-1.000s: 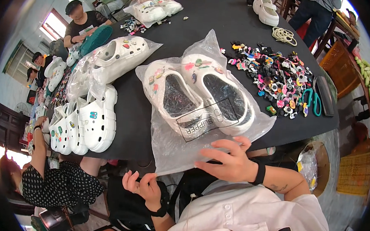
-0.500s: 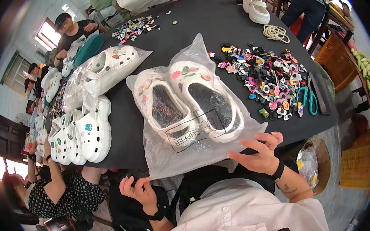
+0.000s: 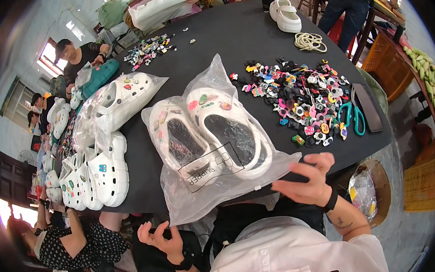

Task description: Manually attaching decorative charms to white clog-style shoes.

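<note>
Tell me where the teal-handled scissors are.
In the head view, the teal-handled scissors lie toward the right on the black table, between the multicoloured charm heap and a dark, flat rectangular object.

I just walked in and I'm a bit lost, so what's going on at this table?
A person has both hands at a clear plastic bag holding a pair of white clogs with colourful charms. The left hand is at its lower left corner, though its grip is unclear; the right hand is spread by the right edge. The bag lies on the dark table, between more white clogs and a charm pile.
</note>
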### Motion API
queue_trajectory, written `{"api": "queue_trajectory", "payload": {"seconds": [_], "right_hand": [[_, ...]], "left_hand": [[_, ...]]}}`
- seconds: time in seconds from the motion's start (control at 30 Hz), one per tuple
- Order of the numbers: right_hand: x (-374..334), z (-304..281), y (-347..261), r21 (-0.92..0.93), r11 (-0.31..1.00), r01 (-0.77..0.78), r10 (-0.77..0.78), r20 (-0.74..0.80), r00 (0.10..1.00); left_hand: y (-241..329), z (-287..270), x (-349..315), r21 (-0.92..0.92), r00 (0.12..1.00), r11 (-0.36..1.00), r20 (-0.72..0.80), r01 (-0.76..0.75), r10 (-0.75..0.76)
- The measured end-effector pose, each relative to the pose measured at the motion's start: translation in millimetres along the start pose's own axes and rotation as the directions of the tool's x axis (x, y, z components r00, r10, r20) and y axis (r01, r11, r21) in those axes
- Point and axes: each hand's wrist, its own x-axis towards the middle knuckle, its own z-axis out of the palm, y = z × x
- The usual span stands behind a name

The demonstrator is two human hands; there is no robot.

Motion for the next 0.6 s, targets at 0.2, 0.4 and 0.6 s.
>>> {"api": "queue_trajectory", "payload": {"seconds": [0.2,0.4,0.6], "right_hand": [[-1,28,-20,-0.008,0.999,0.046,-0.046,0.013,0.999],[2,24,-15,-0.018,0.999,0.051,-0.050,0.021,0.999],[-4,8,-7,-0.138,0.980,0.145,-0.134,0.085,0.987]], "left_hand": [[19,1,13,0.011,0.991,0.991,0.018,-0.133,0.133],[18,5,12,0.073,0.989,0.986,0.000,-0.150,0.151],[21,5,13,0.056,0.988,0.986,0.015,-0.157,0.156]]}}
